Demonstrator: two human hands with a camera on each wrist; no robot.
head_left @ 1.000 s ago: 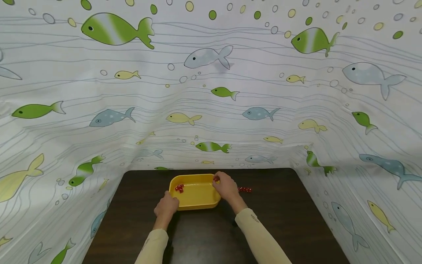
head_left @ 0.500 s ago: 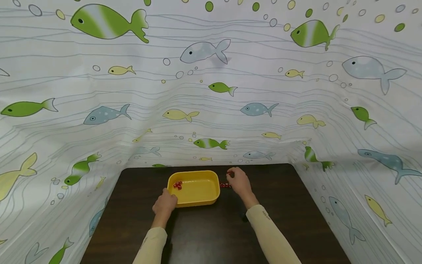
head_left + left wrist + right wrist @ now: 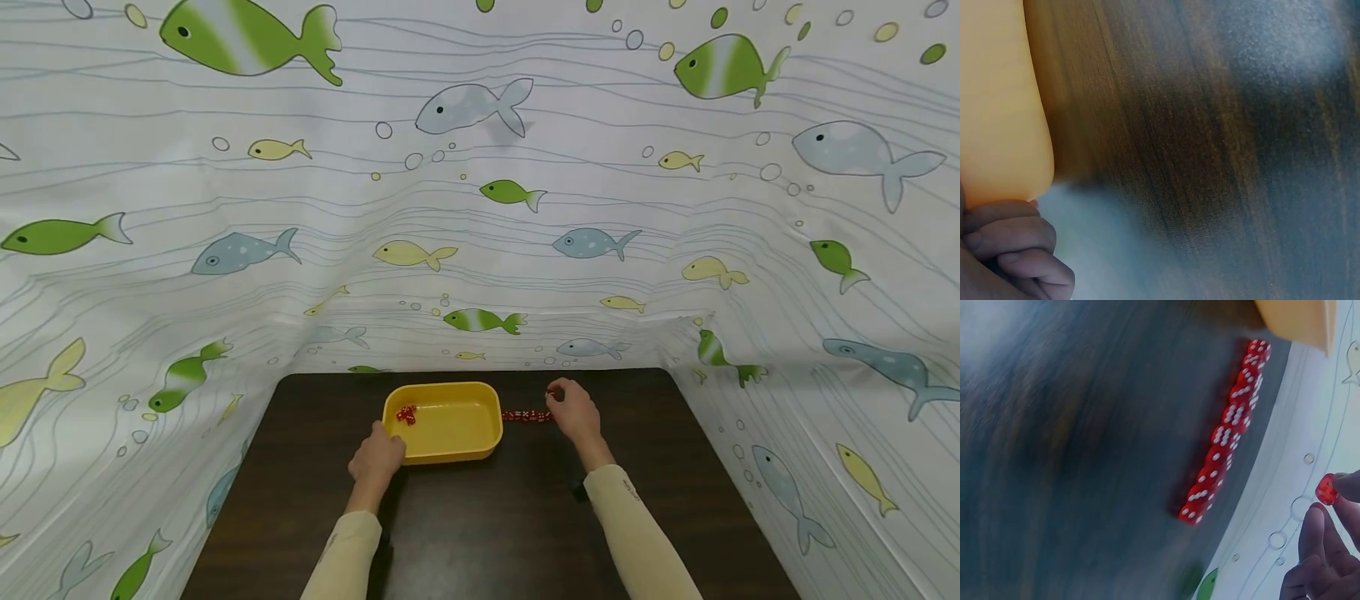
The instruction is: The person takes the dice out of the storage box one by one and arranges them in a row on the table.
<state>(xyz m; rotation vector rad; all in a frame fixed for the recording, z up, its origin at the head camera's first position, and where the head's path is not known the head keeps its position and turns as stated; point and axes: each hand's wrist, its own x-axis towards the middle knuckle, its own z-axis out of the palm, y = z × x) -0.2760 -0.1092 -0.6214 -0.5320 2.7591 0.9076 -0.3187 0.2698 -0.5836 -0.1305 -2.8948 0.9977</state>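
Note:
A yellow tray [image 3: 450, 457] stands at the far middle of the dark table, with several red dice [image 3: 406, 414] in its left part. My left hand [image 3: 377, 457] grips the tray's near left corner, fingers curled under its wall in the left wrist view. Right of the tray runs a straight row of red dice with white pips [image 3: 1225, 434], side by side on the table. My right hand [image 3: 576, 410] is over the right end of that row. Between thumb and fingertip it pinches a single red die [image 3: 1327, 489], raised above the table.
The dark wood-grain table [image 3: 480, 533] reaches back to a white cloth [image 3: 480, 275] printed with fish, which hangs behind and at both sides. The near end of the dice row is right beside the tray.
My right hand has moved from over the tray's right rim to the right, along the dice row to its far end, with a die pinched. My left hand stays on the tray.

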